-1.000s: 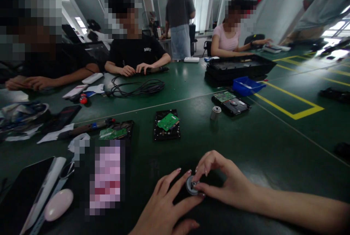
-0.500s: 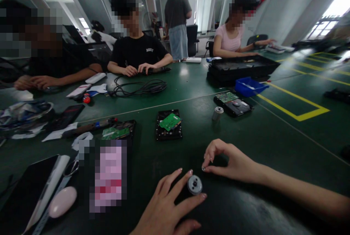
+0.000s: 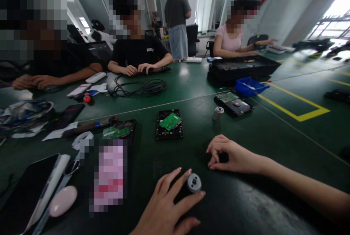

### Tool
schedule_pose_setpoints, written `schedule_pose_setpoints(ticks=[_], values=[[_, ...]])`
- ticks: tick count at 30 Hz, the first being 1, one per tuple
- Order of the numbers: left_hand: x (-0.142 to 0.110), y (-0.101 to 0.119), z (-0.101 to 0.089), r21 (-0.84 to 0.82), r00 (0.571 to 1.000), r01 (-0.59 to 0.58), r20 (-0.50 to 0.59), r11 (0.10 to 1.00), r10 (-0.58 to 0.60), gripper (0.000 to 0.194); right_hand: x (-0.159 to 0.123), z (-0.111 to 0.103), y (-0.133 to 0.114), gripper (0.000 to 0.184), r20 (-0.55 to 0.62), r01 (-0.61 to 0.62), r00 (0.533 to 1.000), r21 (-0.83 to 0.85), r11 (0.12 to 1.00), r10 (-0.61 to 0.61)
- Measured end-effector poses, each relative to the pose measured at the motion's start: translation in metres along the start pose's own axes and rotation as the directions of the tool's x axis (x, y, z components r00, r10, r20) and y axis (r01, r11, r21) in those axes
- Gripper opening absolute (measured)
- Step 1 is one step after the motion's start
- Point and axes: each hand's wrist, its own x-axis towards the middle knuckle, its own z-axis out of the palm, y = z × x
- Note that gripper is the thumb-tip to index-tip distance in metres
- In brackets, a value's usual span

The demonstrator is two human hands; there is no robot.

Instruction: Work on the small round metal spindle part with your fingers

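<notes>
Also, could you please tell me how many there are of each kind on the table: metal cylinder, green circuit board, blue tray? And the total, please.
Metal cylinders: 2 (one beside the left hand, one farther away)
Green circuit boards: 3
Blue tray: 1
Total: 6

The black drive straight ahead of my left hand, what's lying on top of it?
A green circuit board lies askew on the black drive. Parts of the drive show around it; whatever is directly beneath the board is hidden.
</notes>
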Motion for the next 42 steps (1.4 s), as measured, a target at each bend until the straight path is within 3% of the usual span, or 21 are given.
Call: schedule_pose_setpoints(ticks=[5,8,11,15,29,36,42], values=[[0.001,-0.001,0.000,0.003,1.000,-0.023,-0.009,1.000,0.023,0.068,0.000,0.000,-0.009,0.028,-0.031,0.018,0.999,0.037,0.999,-0.017],[0.001,0.000,-0.001,-0.001,1.000,-0.009,0.000,1.000,0.009,0.064,0.000,0.007,-0.025,0.036,-0.156,0.017,0.988,0.115,0.993,0.001],[0.001,0.001,0.000,-0.007,1.000,-0.003,-0.020,1.000,0.003,0.060,0.000,0.020,-0.043,0.041,-0.316,0.014,0.947,0.214,0.977,0.055],[0.001,0.001,0.002,-0.006,1.000,0.007,-0.022,1.000,-0.007,0.061,0.002,0.035,-0.057,0.041,-0.393,0.085,0.919,0.229,0.970,0.012],[0.000,0.003,-0.001,-0.055,0.999,0.023,0.026,0.998,-0.021,0.061,0.008,0.041,-0.062,0.037,-0.385,0.210,0.908,0.081,0.974,-0.163],[0.001,0.003,-0.001,-0.068,0.999,0.033,0.024,0.997,-0.032,0.059,0.008,0.039,-0.063,0.038,-0.326,0.159,0.936,0.059,0.986,-0.132],[0.000,0.002,0.002,-0.073,1.000,0.023,0.015,0.997,-0.022,0.062,0.007,0.042,-0.060,0.040,-0.333,0.169,0.933,0.057,0.984,-0.141]])
